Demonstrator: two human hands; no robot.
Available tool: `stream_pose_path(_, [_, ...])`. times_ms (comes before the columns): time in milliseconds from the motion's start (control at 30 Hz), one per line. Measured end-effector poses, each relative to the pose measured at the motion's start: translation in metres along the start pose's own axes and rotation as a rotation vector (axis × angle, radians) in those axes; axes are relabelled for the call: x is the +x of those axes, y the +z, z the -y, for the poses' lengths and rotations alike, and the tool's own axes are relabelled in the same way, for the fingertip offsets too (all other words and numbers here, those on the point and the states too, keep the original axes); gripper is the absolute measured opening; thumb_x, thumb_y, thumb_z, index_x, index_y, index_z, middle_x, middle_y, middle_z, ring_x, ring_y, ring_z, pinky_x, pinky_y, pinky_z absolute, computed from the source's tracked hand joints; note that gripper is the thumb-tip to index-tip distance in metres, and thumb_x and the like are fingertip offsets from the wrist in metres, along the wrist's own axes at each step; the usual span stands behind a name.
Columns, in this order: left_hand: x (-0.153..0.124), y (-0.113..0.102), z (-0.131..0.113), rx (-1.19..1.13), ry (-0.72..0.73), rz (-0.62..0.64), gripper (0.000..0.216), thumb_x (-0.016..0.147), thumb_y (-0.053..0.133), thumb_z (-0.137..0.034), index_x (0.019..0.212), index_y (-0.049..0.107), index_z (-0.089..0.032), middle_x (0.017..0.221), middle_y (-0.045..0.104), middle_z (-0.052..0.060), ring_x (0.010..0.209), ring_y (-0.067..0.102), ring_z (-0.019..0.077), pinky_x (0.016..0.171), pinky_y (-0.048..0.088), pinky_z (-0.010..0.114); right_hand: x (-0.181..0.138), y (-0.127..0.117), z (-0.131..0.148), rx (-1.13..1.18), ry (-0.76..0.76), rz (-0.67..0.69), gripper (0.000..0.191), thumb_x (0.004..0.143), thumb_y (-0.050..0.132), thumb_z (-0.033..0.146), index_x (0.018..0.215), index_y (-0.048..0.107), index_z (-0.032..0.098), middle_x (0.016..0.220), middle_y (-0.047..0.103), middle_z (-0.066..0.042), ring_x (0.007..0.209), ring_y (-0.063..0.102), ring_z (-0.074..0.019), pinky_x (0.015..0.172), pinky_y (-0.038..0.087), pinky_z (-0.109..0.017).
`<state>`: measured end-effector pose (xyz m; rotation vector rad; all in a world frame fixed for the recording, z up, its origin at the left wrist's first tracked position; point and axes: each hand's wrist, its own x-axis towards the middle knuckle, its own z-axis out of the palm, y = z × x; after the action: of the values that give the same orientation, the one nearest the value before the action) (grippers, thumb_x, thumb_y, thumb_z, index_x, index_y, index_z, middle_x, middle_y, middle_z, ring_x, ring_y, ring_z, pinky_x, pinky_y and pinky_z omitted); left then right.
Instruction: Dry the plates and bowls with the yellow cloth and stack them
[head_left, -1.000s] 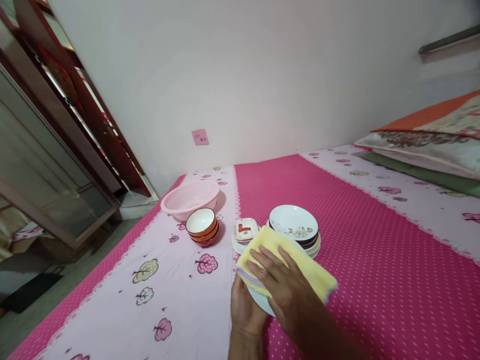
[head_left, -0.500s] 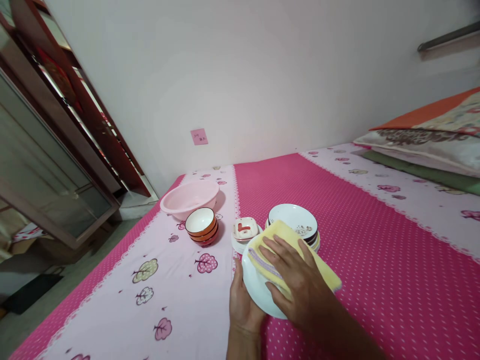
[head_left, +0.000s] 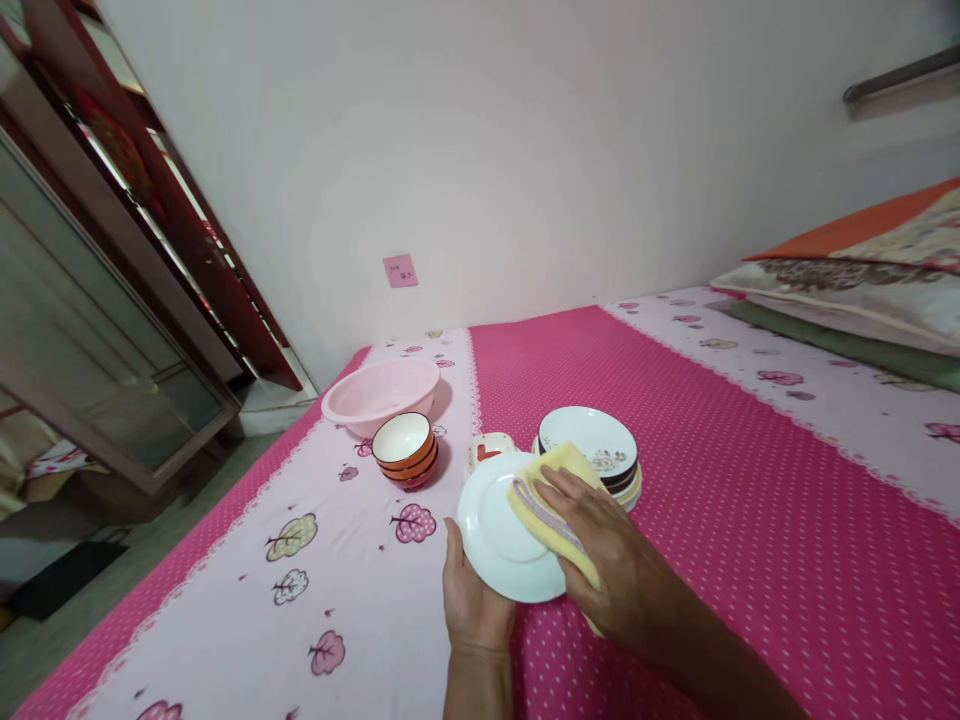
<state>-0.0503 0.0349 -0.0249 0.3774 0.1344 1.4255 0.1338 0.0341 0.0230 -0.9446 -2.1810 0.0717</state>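
My left hand (head_left: pixel 471 602) grips the near edge of a white plate (head_left: pixel 496 527), holding it tilted up above the bed. My right hand (head_left: pixel 609 555) presses a folded yellow cloth (head_left: pixel 546 499) flat against the plate's right side, fingers stretched over the cloth. Just behind stands a stack of plates (head_left: pixel 592 447) with a white flowered one on top. A small red-and-white dish (head_left: pixel 489 447) peeks out behind the held plate.
A stack of orange bowls (head_left: pixel 404 452) and a pink plastic basin (head_left: pixel 380 392) sit at the left on the pink patterned bedsheet (head_left: pixel 720 470). Pillows (head_left: pixel 862 280) lie at the far right. A glass-doored cabinet (head_left: pixel 90 330) stands left of the bed.
The plate has been tilted up and shifted left, so more of its white face shows. The cloth has bunched and slid toward the plate's right side under my right hand.
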Motion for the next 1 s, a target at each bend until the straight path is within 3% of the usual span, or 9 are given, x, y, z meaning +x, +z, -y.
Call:
stream_pose_path(200, [0.001,-0.012,-0.004,-0.002,0.046,-0.021,0.081,0.100,0.023,-0.071,0.125,0.076,-0.017,0.139,0.068,0.018,0.145,0.050,0.0329,0.129,0.022,0.053,-0.007,0.009,0.009,-0.044,-0.042,0.120,0.083,0.077,0.038,0.002,0.156,0.045,0.024,0.164,0.044,-0.007,0.155,0.033,-0.0288,0.122,0.034,-0.064])
stream_pose_path(367, [0.000,-0.011,-0.004,-0.031,0.035,-0.063,0.083,0.101,0.022,-0.070,0.124,0.076,-0.012,0.135,0.070,0.023,0.139,0.057,0.0323,0.124,0.035,0.050,0.001,0.005,0.026,-0.032,-0.055,0.311,0.071,0.077,0.047,0.007,0.146,0.058,0.024,0.160,0.050,-0.007,0.150,0.041,-0.0350,0.120,0.033,-0.069])
stream_pose_path(433, [-0.001,-0.007,-0.002,-0.036,0.007,-0.107,0.080,0.102,0.025,-0.069,0.124,0.075,-0.010,0.133,0.072,0.024,0.135,0.061,0.0316,0.120,0.041,0.048,0.001,0.005,0.033,-0.011,-0.081,0.346,0.070,0.080,0.048,0.007,0.147,0.057,0.026,0.160,0.050,-0.005,0.150,0.042,-0.0321,0.122,0.030,-0.066])
stream_pose_path(533, [-0.006,0.001,0.003,-0.084,-0.062,-0.210,0.070,0.101,0.041,-0.065,0.129,0.072,-0.008,0.122,0.077,0.022,0.121,0.071,0.0278,0.114,0.049,0.042,-0.002,0.014,0.040,0.007,-0.114,0.308,0.071,0.082,0.051,0.007,0.149,0.053,0.031,0.162,0.047,-0.002,0.152,0.039,-0.0259,0.126,0.027,-0.059])
stream_pose_path(633, [-0.009,0.013,0.008,-0.177,-0.137,-0.226,0.065,0.099,0.052,-0.061,0.139,0.064,-0.010,0.111,0.080,0.017,0.105,0.076,0.0212,0.105,0.055,0.033,-0.004,0.024,0.042,0.015,-0.135,0.267,0.058,0.088,0.059,0.020,0.145,0.056,0.030,0.160,0.051,-0.004,0.150,0.043,-0.0289,0.125,0.030,-0.060])
stream_pose_path(733, [-0.010,0.028,0.011,-0.199,-0.131,-0.191,0.065,0.100,0.050,-0.059,0.144,0.060,-0.013,0.109,0.080,0.017,0.107,0.076,0.0212,0.104,0.056,0.032,-0.001,0.028,0.042,0.008,-0.121,0.190,0.049,0.090,0.060,0.023,0.139,0.061,0.028,0.154,0.057,-0.006,0.145,0.049,-0.0314,0.124,0.033,-0.060])
stream_pose_path(833, [-0.011,0.040,0.014,-0.203,-0.089,-0.234,0.064,0.104,0.043,-0.058,0.139,0.063,-0.009,0.108,0.079,0.018,0.109,0.075,0.0209,0.105,0.056,0.030,0.003,0.022,0.043,0.007,-0.126,0.164,0.051,0.089,0.055,0.017,0.139,0.062,0.028,0.153,0.059,-0.005,0.142,0.052,-0.0315,0.122,0.036,-0.061])
stream_pose_path(1000, [-0.012,0.041,0.019,-0.154,-0.055,-0.226,0.061,0.106,0.037,-0.055,0.135,0.067,-0.010,0.113,0.079,0.018,0.115,0.073,0.0204,0.104,0.057,0.029,0.006,0.010,0.043,0.011,-0.119,0.057,0.058,0.087,0.047,0.009,0.140,0.060,0.029,0.151,0.061,-0.003,0.140,0.056,-0.0325,0.121,0.040,-0.060])
